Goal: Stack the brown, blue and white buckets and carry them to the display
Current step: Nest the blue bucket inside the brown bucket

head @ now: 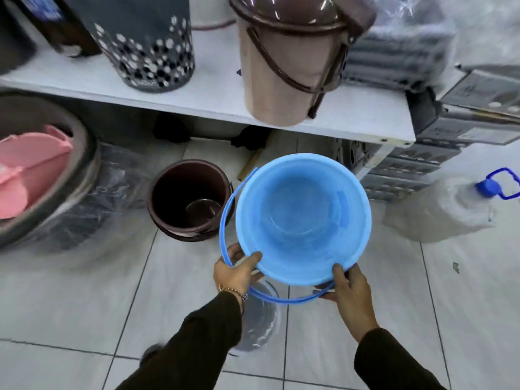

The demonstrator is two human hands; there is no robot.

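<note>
Tiled shop floor below a white shelf. We hold the blue bucket by its near rim, left hand and right hand clamped. Light, stiff, slick plastic. Brown bucket stands just left.

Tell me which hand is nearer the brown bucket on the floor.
Left. The left hand grips the blue bucket at its near-left rim, just below-right of the brown bucket. The right hand holds the near-right rim, farther away.
</note>
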